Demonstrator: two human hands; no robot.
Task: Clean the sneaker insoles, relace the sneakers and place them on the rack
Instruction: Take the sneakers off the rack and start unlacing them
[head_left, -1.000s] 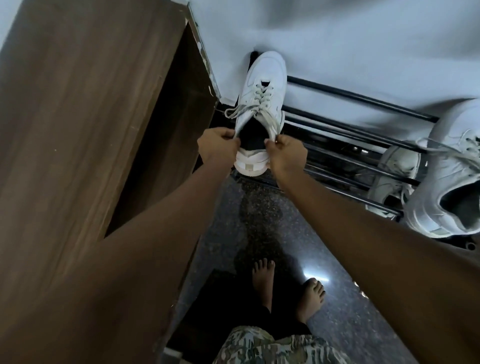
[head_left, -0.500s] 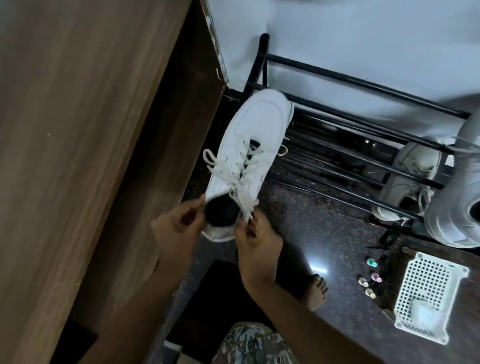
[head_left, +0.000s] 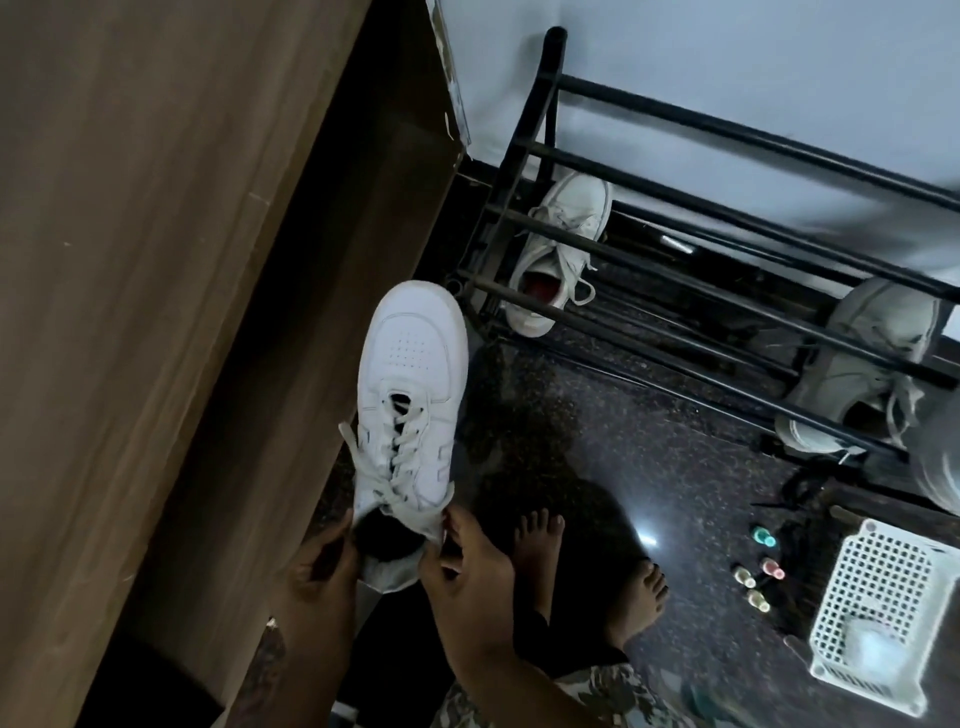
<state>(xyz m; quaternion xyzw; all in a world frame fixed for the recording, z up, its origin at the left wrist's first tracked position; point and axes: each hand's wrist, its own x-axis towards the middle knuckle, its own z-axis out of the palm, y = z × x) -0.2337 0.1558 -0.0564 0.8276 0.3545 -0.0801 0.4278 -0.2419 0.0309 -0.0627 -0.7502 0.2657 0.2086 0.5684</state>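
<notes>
Your white leather low-top sneaker (head_left: 410, 395) is off the rack, held in the air over the dark speckled floor (head_left: 649, 467). Toe points to 12 o'clock, heel toward you. Laces run through the eyelets, ends loose at the collar.

Your left hand (head_left: 317, 566) grips the heel collar from 7 o'clock, fingers (head_left: 337, 530) curled round its edge. Your right hand (head_left: 467, 571) takes the opposite edge from 5 o'clock, fingers (head_left: 457, 519) pinching it beside a lace end. The heel sits between both sets of fingers; the toe lies well beyond them.

The black metal tube rack (head_left: 675, 156) stands at 1 to 3 o'clock of the toe, near but apart. On its lower bars are a pale sneaker with red lining (head_left: 561, 249) and a grey-white sneaker (head_left: 862, 364).

A brown wood-grain cabinet (head_left: 156, 260) is at 9 o'clock. At 4 o'clock is a white perforated plastic basket (head_left: 878, 571), with small coloured bottles (head_left: 763, 535) just beside it.
</notes>
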